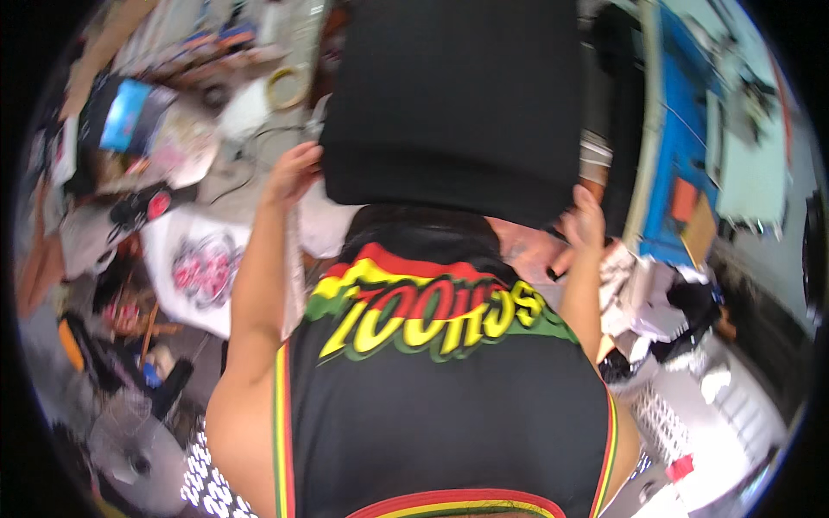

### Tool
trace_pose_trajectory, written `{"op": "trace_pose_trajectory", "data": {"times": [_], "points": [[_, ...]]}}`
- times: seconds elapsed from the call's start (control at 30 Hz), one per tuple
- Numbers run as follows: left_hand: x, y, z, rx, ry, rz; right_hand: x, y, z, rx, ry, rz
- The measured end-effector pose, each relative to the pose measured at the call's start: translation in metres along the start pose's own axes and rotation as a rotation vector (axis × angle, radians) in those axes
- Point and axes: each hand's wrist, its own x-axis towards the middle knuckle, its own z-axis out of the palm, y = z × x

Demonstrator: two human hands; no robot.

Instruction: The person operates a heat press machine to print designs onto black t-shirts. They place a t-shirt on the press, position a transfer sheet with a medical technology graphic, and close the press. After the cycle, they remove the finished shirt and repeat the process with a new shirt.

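A wide black cloth [453, 104], smooth and flat on top, stretches away in front of me, its near edge curving downward. My left hand [296, 171] is at the cloth's near left corner, fingers curled in against the edge. At the near right corner my right hand [585, 220] holds the other side, its thumb up and the remaining fingers partly hidden. Both arms reach forward, roughly level with each other. Whatever supports the cloth from below is hidden.
To the left lie a roll of tape [285, 88] and a white cloth with a pink print [203, 272]. A blue panel [682, 129] stands at the right, above a heap of fabric [648, 302]. A white perforated basket [661, 423] is at the lower right.
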Motion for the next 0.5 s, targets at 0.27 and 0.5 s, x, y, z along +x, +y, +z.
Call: {"op": "trace_pose_trajectory", "data": {"times": [0.27, 0.5], "points": [[-0.016, -0.023, 0.007, -0.01, 0.053, 0.227, 0.025, -0.003, 0.038, -0.182, 0.049, -0.026], [-0.053, -0.024, -0.001, 1.187, 0.344, -0.041, 0.023, -0.018, 0.008, -0.641, 0.281, -0.149]]}}
